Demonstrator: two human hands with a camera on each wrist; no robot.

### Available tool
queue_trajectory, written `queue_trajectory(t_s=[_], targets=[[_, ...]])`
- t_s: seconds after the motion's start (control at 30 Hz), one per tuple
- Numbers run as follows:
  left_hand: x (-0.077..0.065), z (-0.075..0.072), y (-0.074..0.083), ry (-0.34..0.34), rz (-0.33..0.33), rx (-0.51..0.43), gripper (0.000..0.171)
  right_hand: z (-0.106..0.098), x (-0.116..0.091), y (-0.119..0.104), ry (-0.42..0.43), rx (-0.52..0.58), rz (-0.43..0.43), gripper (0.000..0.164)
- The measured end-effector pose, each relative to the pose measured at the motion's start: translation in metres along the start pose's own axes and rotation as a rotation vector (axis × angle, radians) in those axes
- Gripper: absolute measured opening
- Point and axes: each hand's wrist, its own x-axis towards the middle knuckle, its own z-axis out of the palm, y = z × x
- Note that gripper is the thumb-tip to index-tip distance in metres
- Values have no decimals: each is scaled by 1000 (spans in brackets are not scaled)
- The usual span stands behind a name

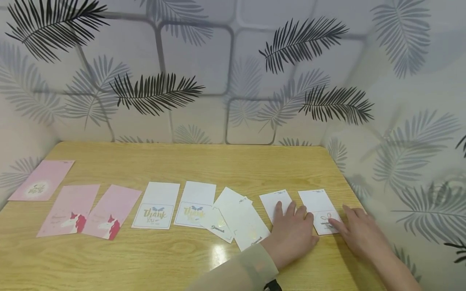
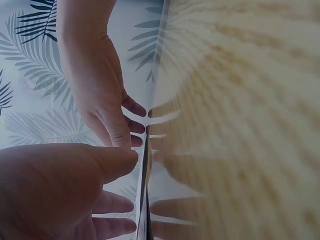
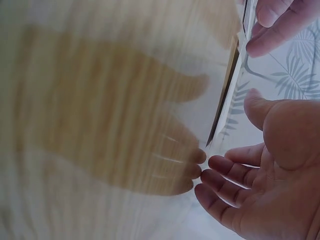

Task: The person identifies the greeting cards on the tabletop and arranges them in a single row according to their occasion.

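Two white folded-style cards lie at the right end of the wooden table. My left hand (image 1: 291, 238) rests over the left card (image 1: 270, 201) of these two, fingers extended and covering its lower part. The thumb of that hand reaches toward the lower edge of the rightmost card (image 1: 314, 200), which carries a small printed drawing and text. My right hand (image 1: 364, 234) is at this card's right side, thumb tip over the drawing and fingers stretched out beyond the edge. In the right wrist view the right hand's fingertips (image 3: 207, 165) meet the table top.
Leftward on the table (image 1: 182, 161) lie two overlapping "Diamonds" cards (image 1: 240, 214), two "Thank you" cards (image 1: 156, 194), (image 1: 200, 192) and several pink cards (image 1: 76, 198), two of them with a unicorn. A leaf-patterned wall (image 1: 196, 60) borders the back and right edges.
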Motion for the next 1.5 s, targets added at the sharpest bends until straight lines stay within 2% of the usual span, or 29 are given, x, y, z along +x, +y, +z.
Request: queue_trajectory(t_s=[0.33,0.7,0.83,0.97,1.27,1.5], targets=[[1,1,1,-12,14,0,54,-1,0,3,-7,32,-19,59],[3,2,2,-39,26,0,55,-6,1,4,-54,119,6,46],[2,1,2,-43,22,3,54,-9,7,7,-140,211,39,47],[2,1,3,-46,17,6,53,-11,11,10,-215,275,80,55],[3,5,3,-50,13,-5,55,-15,11,10,-249,362,179,59],[3,5,4,-59,13,5,55,-22,9,8,-264,411,235,54]])
